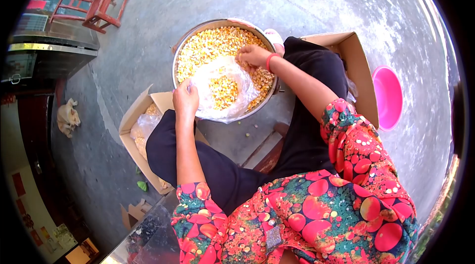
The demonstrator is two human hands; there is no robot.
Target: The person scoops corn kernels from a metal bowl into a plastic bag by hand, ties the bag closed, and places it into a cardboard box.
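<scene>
Holds the bare left hand [186, 97] curled ahead; extends the bare right hand [254, 56] farther forward, angled inward.

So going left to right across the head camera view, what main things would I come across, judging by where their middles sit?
Pale animal on the floor, left cardboard box, left hand, clear plastic bag of corn kernels, right hand, right cardboard box, pink basin.
</scene>
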